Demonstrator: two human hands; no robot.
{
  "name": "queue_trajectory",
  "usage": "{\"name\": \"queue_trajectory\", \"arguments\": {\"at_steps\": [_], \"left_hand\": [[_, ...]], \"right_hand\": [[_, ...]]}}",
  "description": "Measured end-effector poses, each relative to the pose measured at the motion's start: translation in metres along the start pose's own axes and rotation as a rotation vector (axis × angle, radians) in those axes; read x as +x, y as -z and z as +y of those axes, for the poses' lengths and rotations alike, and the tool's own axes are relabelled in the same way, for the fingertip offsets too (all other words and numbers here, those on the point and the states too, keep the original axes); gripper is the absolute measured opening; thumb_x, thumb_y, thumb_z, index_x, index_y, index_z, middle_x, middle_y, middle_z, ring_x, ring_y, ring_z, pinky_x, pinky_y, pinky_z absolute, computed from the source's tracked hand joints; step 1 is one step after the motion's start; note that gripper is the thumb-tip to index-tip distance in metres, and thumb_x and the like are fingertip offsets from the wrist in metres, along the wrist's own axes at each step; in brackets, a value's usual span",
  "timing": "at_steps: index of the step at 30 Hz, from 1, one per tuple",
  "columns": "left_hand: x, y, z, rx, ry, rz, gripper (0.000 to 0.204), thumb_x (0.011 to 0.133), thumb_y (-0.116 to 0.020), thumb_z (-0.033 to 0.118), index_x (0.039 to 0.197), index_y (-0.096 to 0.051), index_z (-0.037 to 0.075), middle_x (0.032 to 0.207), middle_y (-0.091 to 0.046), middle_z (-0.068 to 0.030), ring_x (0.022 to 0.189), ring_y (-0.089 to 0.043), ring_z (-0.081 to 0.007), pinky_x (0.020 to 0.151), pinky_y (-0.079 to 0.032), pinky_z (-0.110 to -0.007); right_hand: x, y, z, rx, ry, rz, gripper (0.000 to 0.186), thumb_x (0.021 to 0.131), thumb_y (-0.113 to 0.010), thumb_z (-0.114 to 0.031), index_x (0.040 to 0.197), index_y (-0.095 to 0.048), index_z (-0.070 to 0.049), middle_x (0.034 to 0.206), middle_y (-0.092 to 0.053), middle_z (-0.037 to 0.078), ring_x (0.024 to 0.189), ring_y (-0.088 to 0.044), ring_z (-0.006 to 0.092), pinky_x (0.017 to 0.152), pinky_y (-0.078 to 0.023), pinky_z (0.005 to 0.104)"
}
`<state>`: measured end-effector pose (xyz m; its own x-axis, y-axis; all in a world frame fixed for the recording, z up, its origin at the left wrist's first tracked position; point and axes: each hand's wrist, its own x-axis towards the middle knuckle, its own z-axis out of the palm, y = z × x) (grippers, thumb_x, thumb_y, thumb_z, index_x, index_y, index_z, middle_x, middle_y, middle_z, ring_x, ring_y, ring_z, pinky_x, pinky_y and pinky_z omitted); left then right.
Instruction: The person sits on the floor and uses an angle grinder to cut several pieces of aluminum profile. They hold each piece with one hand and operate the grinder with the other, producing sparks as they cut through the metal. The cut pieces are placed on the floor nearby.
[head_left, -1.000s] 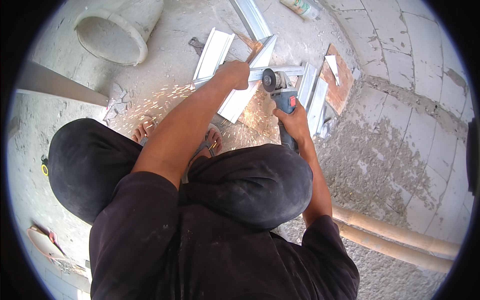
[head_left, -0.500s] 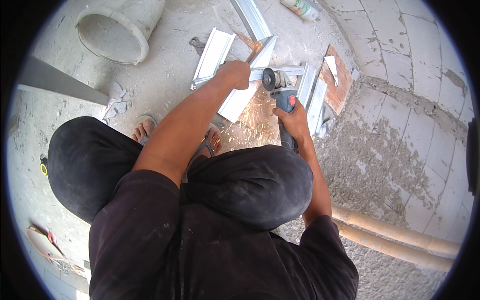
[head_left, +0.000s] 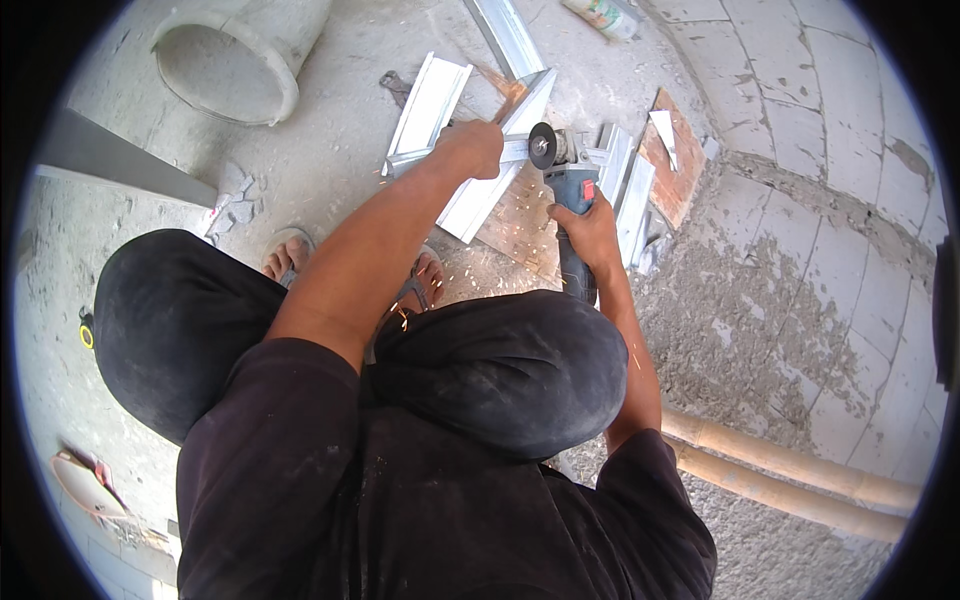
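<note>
Left hand pins a metal channel on the floor at twelve o'clock; right hand grips the angle grinder. Sparks have thinned, suggesting the cut is nearly through.

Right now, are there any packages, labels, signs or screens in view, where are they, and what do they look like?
Tube-shaped package: lying on the concrete floor at the top edge, pale with green and reddish print.
Small red patch: on the blue angle grinder body, rectangular.
No signs or screens.
</note>
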<state>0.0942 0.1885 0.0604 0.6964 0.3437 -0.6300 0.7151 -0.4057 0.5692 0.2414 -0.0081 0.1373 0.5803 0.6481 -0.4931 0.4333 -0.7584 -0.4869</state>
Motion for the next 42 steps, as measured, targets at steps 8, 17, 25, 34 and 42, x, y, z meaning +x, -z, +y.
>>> {"name": "queue_trajectory", "arguments": {"at_steps": [8,17,25,34,42], "left_hand": [[0.017,-0.008,-0.010,-0.043,-0.028,0.025,0.039,0.084,-0.074,0.013,0.120,-0.079,-0.003,0.123,-0.078,-0.0251,0.116,-0.076,-0.0385,0.099,-0.062,-0.046],[0.028,0.013,-0.026,-0.058,-0.100,-0.200,0.052,0.078,-0.077,0.025,0.118,-0.078,-0.008,0.121,-0.077,-0.0267,0.113,-0.076,-0.0372,0.099,-0.058,-0.043],[0.030,0.010,-0.032,-0.080,-0.111,-0.205,0.053,0.078,-0.078,0.027,0.119,-0.078,-0.006,0.123,-0.077,-0.0244,0.114,-0.075,-0.0371,0.098,-0.058,-0.044],[0.035,0.006,-0.035,-0.126,-0.110,-0.173,0.054,0.074,-0.082,0.023,0.117,-0.078,-0.010,0.119,-0.078,-0.0263,0.105,-0.078,-0.0372,0.092,-0.061,-0.046],[0.034,0.009,-0.035,-0.110,-0.100,-0.213,0.056,0.074,-0.082,0.027,0.119,-0.078,-0.006,0.123,-0.078,-0.0246,0.111,-0.076,-0.0361,0.097,-0.058,-0.043]], "right_hand": [[-0.009,0.004,0.013,0.198,-0.039,0.034,0.047,0.083,-0.084,-0.019,0.121,-0.070,0.003,0.101,-0.077,0.011,0.084,-0.071,0.0188,0.079,-0.057,0.0347],[-0.022,0.000,0.022,0.118,-0.020,-0.003,0.059,0.078,-0.084,-0.025,0.126,-0.067,0.006,0.110,-0.077,0.020,0.099,-0.075,0.0298,0.093,-0.058,0.0409],[-0.009,-0.010,0.013,0.065,0.033,0.026,0.053,0.080,-0.085,-0.023,0.121,-0.069,0.006,0.098,-0.076,0.012,0.084,-0.071,0.0203,0.081,-0.057,0.0362],[-0.003,-0.013,0.013,0.025,0.041,0.048,0.056,0.079,-0.085,-0.023,0.124,-0.068,0.007,0.104,-0.078,0.015,0.091,-0.073,0.0230,0.088,-0.058,0.0369],[-0.011,-0.014,0.011,-0.026,-0.015,0.018,0.063,0.080,-0.082,-0.028,0.129,-0.066,0.006,0.115,-0.077,0.026,0.108,-0.076,0.0366,0.097,-0.057,0.0438]]}}
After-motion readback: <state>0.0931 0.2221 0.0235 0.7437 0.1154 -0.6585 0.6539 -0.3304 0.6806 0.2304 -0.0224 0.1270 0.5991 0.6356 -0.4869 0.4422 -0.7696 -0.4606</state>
